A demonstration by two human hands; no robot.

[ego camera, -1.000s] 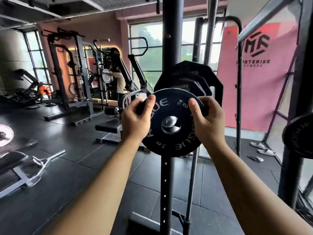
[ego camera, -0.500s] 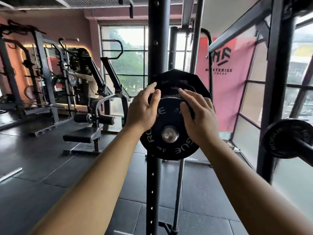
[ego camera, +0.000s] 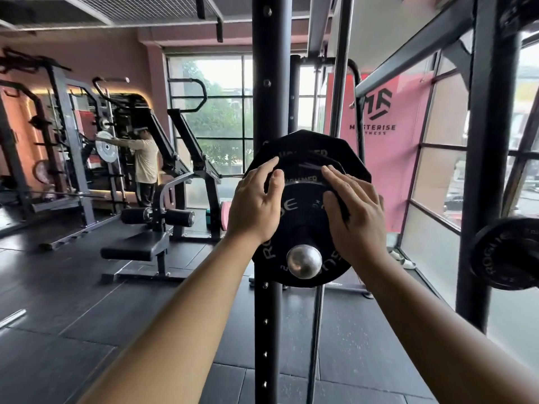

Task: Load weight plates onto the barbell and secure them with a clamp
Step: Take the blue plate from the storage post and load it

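A small black Rogue plate sits on the barbell, and the silver sleeve end pokes out through its hole. Behind it on the same sleeve are a mid-size Hammer plate and a larger black plate. My left hand lies flat on the small plate's upper left with straight fingers. On the upper right, my right hand presses the plate the same way. No clamp is in view.
A black rack upright stands just behind the plates. Another Rogue plate hangs on a bar at the right by a second upright. A bench machine and a person are at the back left.
Both hands went from gripping the small plate's edges to lying flat on its face. The plate has slid further onto the sleeve, whose end now sticks out more.
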